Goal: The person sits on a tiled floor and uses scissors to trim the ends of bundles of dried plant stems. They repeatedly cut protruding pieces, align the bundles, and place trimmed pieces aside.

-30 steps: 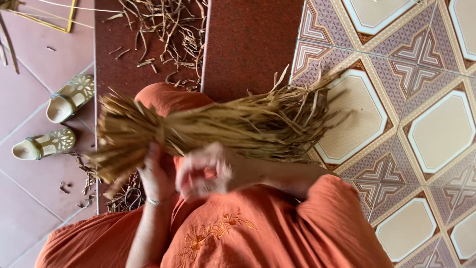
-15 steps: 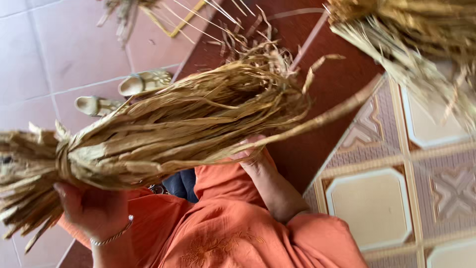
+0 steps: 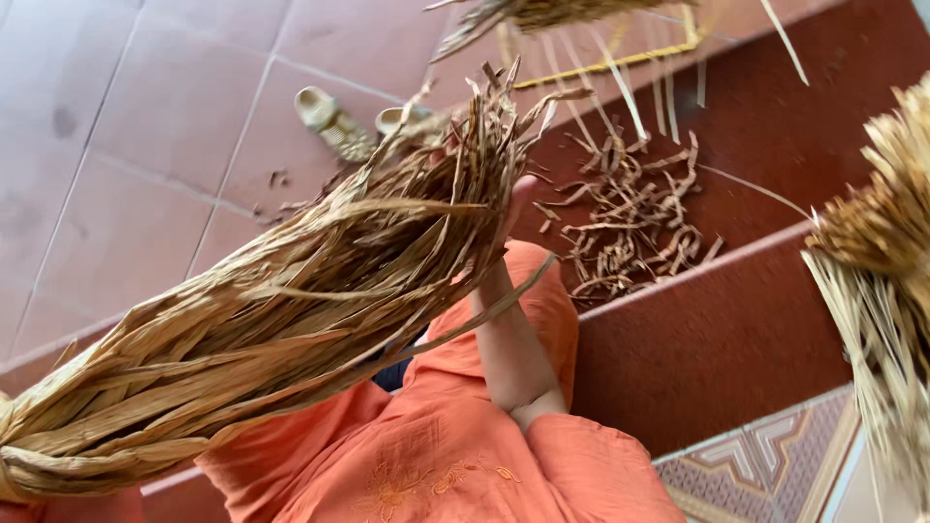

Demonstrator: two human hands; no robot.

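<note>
A thick bundle of dried tan leaf strips runs on a slant from the lower left edge up to the top middle. Its bound end is cut off at the left edge. My right hand reaches up from an orange sleeve into the loose upper ends, and the strips hide its fingers. The thumb side shows against the strips, and the hand seems closed on them. My left hand is out of sight past the lower left corner, where the bound end lies. Orange clothing fills the bottom middle.
A pair of woven sandals sits on terracotta floor tiles. Short cut scraps litter a dark red step. Another straw bundle hangs at the right edge, and one more at the top. Patterned tiles lie at lower right.
The view has swung, and the bundle has tilted from nearly level to a steep slant with its loose end raised. My left hand at the bound end has slid out of the picture.
</note>
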